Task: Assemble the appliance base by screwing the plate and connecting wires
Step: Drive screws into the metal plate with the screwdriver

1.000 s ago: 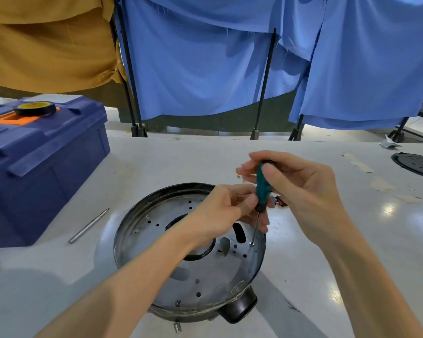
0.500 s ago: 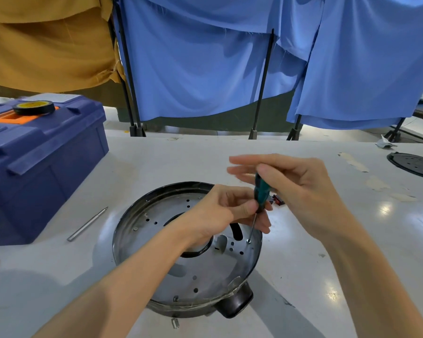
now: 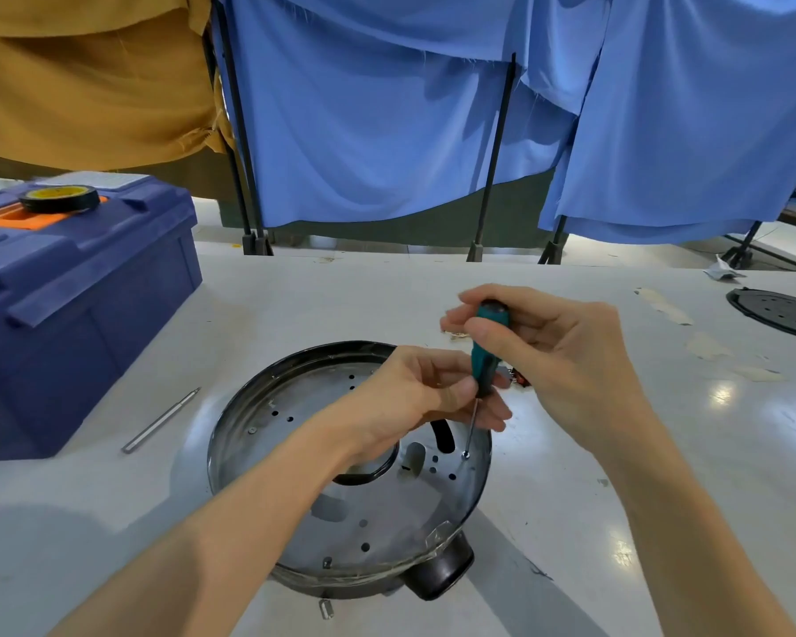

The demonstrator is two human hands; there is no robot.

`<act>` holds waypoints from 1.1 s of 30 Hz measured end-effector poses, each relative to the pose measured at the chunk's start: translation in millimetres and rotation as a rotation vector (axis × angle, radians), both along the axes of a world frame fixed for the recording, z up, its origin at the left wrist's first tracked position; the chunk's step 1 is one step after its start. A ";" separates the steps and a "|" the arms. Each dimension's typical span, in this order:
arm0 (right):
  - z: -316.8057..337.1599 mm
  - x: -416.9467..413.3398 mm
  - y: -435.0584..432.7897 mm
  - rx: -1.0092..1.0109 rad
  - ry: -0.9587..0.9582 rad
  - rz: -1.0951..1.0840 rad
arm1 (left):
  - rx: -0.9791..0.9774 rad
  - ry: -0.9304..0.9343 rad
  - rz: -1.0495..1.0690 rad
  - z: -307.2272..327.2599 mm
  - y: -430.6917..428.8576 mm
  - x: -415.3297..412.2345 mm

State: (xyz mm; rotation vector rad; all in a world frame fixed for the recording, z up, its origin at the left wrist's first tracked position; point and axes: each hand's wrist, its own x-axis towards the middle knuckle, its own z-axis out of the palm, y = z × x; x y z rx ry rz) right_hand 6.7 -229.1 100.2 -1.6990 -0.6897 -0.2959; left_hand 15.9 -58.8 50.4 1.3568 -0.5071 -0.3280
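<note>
At frame centre the round perforated steel plate (image 3: 295, 400) looked rigid, light and slick, so its rim seemed the safest hold. The right hand (image 3: 561, 356) pinched the teal-handled screwdriver (image 3: 490, 342). The left hand (image 3: 414, 397) pinched its shaft above a small screw (image 3: 466, 454).

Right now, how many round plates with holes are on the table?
2. The metal plate lies in the middle, under the left hand; the black plate lies at the far right, cut off by the picture edge. Others may be hidden outside the view.
</note>
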 end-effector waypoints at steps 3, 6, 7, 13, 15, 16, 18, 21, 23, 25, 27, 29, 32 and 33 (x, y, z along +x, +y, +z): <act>-8.8 -0.1 11.8 0.049 -0.092 -0.303 | -0.013 -0.013 0.048 1.7 -4.1 0.4; -18.0 -0.8 24.1 -0.045 -0.342 -0.665 | 0.060 -0.066 0.084 1.6 -11.7 1.9; -17.6 -2.4 24.8 -0.053 -0.372 -0.673 | 0.067 -0.066 0.079 1.6 -12.1 2.2; 5.1 -2.5 8.2 -0.076 0.039 0.054 | 0.007 0.002 0.025 0.8 5.0 6.1; 5.4 -3.9 11.9 -0.035 0.009 -0.008 | -0.013 0.021 -0.008 0.3 6.6 5.3; 3.9 -6.1 15.0 0.006 -0.002 -0.059 | -0.021 0.029 -0.011 0.6 6.1 4.4; -3.6 -9.7 20.6 0.054 -0.060 -0.228 | -0.028 0.035 0.011 0.8 1.5 2.3; -14.8 -12.8 26.6 0.047 -0.221 -0.548 | 0.014 0.006 0.074 1.4 -7.9 1.0; -19.4 -18.2 32.5 0.001 -0.318 -0.724 | 0.079 -0.018 0.073 3.0 -11.5 2.2; -19.4 -24.1 35.2 -0.059 -0.386 -0.792 | 0.130 -0.030 0.051 3.5 -10.7 3.3; -9.7 -24.5 26.9 -0.118 -0.358 -0.690 | 0.117 -0.026 0.018 2.4 -7.1 3.7; 9.5 -17.7 9.2 -0.113 -0.144 -0.363 | 0.073 -0.019 -0.025 1.6 -4.6 3.4; 25.9 -10.4 -5.7 -0.147 0.032 0.000 | 0.042 0.008 -0.047 1.4 -4.0 2.4; 24.6 -9.6 -5.1 -0.175 0.011 -0.016 | 0.030 0.015 -0.045 1.9 -4.0 1.9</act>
